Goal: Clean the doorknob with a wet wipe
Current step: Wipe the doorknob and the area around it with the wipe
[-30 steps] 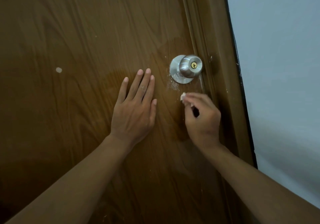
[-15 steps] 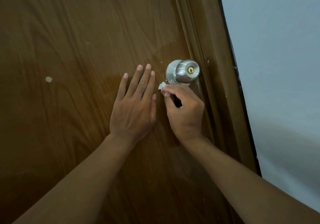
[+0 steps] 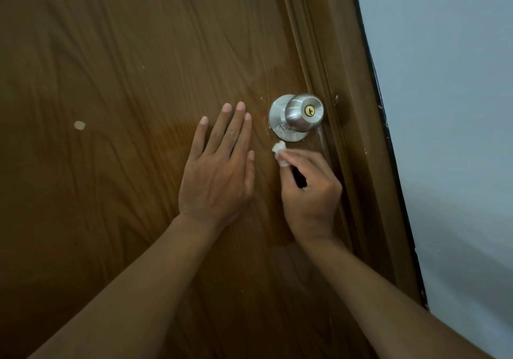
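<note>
Now our right hand [image 3: 311, 189] pinches the wipe [image 3: 279, 147] at its fingertips, just below the knob [image 3: 301, 113] near the door's [image 3: 125, 81] right edge; our left hand [image 3: 219, 170] lies flat, released.

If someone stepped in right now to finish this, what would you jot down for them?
Left hand: open, flat on the door, left of the doorknob.
Right hand: pinching a small wadded wet wipe, just below the knob's round plate, not on the metal.
Done: hard to say; the knob's front looks shiny.
Left: white specks on the plate's lower edge and on the wood beside it.
</note>
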The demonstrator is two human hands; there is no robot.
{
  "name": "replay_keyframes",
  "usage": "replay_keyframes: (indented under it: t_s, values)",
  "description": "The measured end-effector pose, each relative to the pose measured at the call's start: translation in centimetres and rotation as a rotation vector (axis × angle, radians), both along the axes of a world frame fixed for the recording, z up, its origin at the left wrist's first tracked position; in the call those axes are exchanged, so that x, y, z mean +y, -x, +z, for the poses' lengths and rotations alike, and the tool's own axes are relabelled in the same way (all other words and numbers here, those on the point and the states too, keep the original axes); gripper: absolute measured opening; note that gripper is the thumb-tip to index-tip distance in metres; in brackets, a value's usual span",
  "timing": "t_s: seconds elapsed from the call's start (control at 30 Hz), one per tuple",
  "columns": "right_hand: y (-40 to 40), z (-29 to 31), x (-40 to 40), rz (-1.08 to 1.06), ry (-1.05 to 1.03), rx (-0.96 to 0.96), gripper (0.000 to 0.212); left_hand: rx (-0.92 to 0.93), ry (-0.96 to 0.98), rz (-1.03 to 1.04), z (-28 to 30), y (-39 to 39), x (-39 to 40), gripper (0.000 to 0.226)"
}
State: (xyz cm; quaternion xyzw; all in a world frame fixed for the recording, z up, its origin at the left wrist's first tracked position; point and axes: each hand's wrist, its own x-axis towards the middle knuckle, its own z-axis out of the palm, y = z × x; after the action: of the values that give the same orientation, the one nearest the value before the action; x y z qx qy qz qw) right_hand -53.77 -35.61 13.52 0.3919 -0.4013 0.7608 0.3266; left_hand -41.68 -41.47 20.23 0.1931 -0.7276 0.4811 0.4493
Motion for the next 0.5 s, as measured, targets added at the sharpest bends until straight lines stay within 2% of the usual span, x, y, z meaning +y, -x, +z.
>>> replay_keyframes:
  t_s: [0.07,0.3,0.43,0.5]
  values:
    - [0.2,-0.7,0.2,-0.017,0.003,-0.014,0.017,0.002,0.004,0.003,-0.1,0.0,0.0,0.057]
    - [-0.6,3.3,-0.5,0.007,-0.002,0.066,0.018,0.001,0.003,-0.010,0.0,0.0,0.1,0.056]
    - [0.4,-1.5,0.4,0.017,-0.011,-0.087,0.019,0.005,-0.002,0.008,-0.1,0.0,0.1,0.057]
    - [0.0,-4.9,0.9,0.004,-0.092,-0.082,0.020,0.008,0.000,0.014,-0.1,0.1,0.1,0.058]
